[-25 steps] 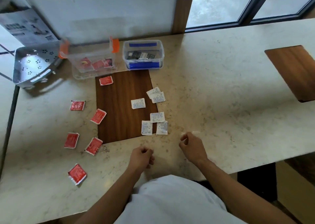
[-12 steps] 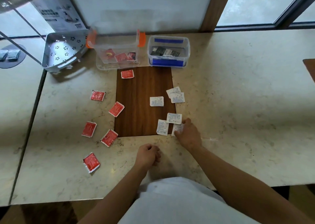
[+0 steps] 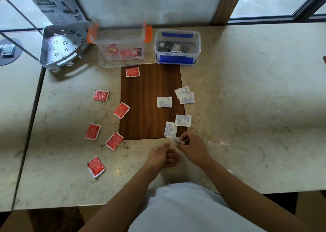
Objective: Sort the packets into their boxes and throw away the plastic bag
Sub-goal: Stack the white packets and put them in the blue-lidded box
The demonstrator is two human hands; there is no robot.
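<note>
Print on white packets [image 3: 164, 102] too small to read; pkt in right hand [image 3: 193, 147] blurred, mostly hidden.

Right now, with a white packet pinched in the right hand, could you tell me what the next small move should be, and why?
Probably carry the white packet in the right hand toward the blue-clipped box; the orange-clipped box visibly holds red packets, so white ones likely belong elsewhere.

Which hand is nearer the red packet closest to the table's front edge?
Left. The left hand sits to the right of that red packet, with bare counter between them. The right hand is farther right still, beyond the left hand, by the wooden inlay's near corner.
</note>
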